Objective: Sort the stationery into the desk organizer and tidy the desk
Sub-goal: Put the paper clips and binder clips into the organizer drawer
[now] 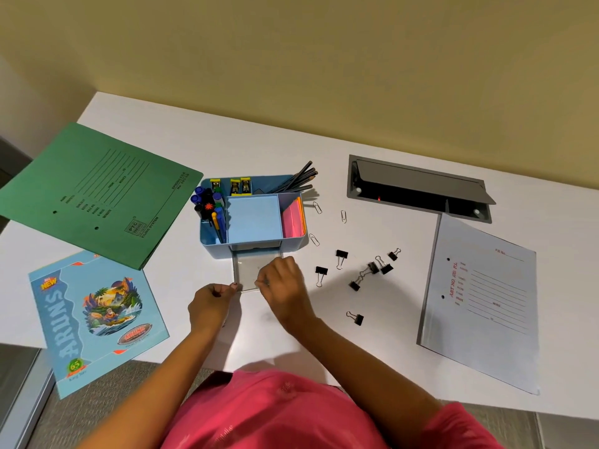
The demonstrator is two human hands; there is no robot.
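Note:
The blue desk organizer (207, 236) stands mid-desk, holding pens, staplers, pencils, a blue note pad and pink sticky notes. Its clear drawer (248, 267) is pulled out toward me. My left hand (209, 303) pinches the drawer's front left corner. My right hand (285, 283) hovers over the drawer's front edge, fingers pinched on a small silvery thing that looks like a paper clip. Three paper clips (343, 216) lie to the right of the organizer. Several black binder clips (372, 267) are scattered further right.
A green folder (97, 189) lies at the back left, with a blue notebook (94, 319) in front of it overhanging the desk edge. A grey file (483, 303) lies at the right. An open cable hatch (415, 186) is set into the desk behind it.

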